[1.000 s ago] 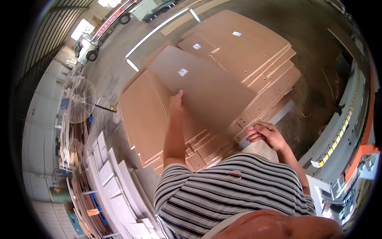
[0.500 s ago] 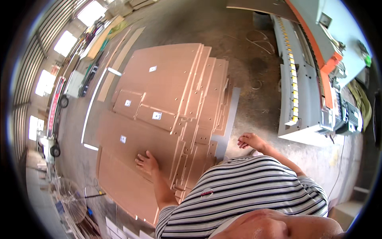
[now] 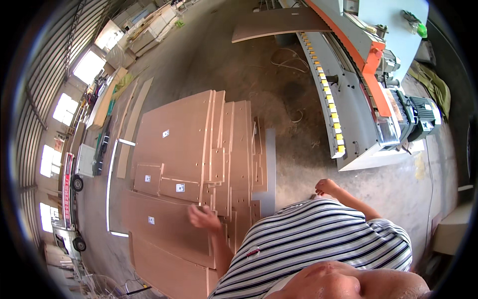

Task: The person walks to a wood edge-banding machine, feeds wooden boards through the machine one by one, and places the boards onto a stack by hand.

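My left hand [image 3: 203, 218] hovers over the near part of a stack of flat brown panels [image 3: 172, 117], its fingers loosely spread and a bit smeared, holding nothing. Just beneath it lies a wide brown panel [image 3: 174, 230] bearing a small white label [image 3: 151, 220]. Smaller panels, such as the one with another white label [image 3: 180, 188], rest on top of the pile. Many edges are stepped and dotted with small holes. Beside my striped shirt, my right hand [image 3: 326, 188] hangs with loosely bent fingers, and no object shows in it.
A long grey machine [image 3: 356, 132] with a row of yellow blocks and an orange beam stands at the right. A brown board [image 3: 279, 24] lies across its far end. A grey strip [image 3: 270, 169] sticks out along the stack's right side. Far left stands a vehicle [image 3: 69, 199].
My left hand has lifted from the panel surface and drawn toward the stack's right edge. My right hand's fingers have bent more. The view has swung toward the right, showing more of the machine.
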Action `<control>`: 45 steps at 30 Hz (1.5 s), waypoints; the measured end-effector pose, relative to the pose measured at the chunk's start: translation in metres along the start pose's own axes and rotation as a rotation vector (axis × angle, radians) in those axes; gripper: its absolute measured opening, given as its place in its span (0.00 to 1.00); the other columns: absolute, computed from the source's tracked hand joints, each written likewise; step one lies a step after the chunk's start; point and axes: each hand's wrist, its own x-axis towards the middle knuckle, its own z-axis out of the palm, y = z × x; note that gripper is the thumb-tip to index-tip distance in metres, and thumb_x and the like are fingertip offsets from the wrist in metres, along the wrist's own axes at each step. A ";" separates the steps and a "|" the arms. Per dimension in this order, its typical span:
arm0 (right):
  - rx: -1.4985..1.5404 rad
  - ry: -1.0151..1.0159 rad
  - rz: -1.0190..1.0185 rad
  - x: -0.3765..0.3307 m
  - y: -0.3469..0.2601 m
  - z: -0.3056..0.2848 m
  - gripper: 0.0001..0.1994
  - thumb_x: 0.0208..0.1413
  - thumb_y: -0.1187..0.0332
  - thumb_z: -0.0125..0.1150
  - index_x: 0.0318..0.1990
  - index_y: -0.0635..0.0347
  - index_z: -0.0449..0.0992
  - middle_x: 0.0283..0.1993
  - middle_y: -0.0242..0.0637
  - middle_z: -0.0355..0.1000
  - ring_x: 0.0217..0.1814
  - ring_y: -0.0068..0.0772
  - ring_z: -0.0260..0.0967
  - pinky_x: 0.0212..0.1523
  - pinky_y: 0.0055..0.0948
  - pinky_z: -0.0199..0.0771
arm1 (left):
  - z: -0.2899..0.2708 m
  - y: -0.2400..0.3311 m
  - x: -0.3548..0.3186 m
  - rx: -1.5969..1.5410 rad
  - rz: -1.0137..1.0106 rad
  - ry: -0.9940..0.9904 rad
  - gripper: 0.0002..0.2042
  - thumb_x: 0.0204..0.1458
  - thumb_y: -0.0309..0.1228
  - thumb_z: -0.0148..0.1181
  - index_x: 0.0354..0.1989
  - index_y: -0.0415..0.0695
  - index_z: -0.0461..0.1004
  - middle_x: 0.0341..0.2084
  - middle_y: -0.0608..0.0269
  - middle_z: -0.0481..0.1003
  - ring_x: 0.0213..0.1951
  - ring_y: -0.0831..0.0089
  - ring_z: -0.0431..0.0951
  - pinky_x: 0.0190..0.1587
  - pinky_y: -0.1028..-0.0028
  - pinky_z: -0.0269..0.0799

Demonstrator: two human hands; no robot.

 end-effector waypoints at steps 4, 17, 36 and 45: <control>-0.317 -0.036 -0.010 0.013 0.034 -0.020 0.08 0.56 0.68 0.49 0.33 0.58 0.76 0.27 0.32 0.77 0.24 0.20 0.74 0.23 0.21 0.74 | 0.009 0.115 -0.024 -0.317 0.148 -0.384 0.31 0.52 0.36 0.55 0.63 0.42 0.52 0.60 0.46 0.57 0.62 0.48 0.54 0.61 0.51 0.49; -1.352 0.293 -0.966 0.051 0.166 -0.110 0.09 0.54 0.63 0.51 0.32 0.56 0.74 0.25 0.34 0.74 0.24 0.32 0.72 0.24 0.32 0.74 | 0.113 0.116 -0.119 -0.724 0.237 -1.758 0.30 0.53 0.55 0.51 0.55 0.42 0.64 0.47 0.44 0.70 0.54 0.48 0.66 0.54 0.58 0.62; -0.548 0.138 -0.207 0.041 0.160 -0.113 0.12 0.51 0.60 0.55 0.29 0.61 0.76 0.25 0.41 0.75 0.25 0.34 0.73 0.26 0.31 0.73 | 0.115 0.130 -0.142 -0.442 0.574 -1.438 0.21 0.53 0.46 0.53 0.48 0.44 0.69 0.47 0.39 0.70 0.50 0.45 0.69 0.50 0.56 0.67; -0.316 0.222 0.044 0.017 0.143 -0.111 0.14 0.53 0.58 0.54 0.31 0.63 0.75 0.21 0.35 0.74 0.21 0.28 0.75 0.24 0.26 0.76 | 0.122 0.122 -0.155 -0.645 0.550 -1.588 0.22 0.54 0.46 0.52 0.52 0.45 0.68 0.47 0.41 0.70 0.51 0.47 0.70 0.52 0.60 0.66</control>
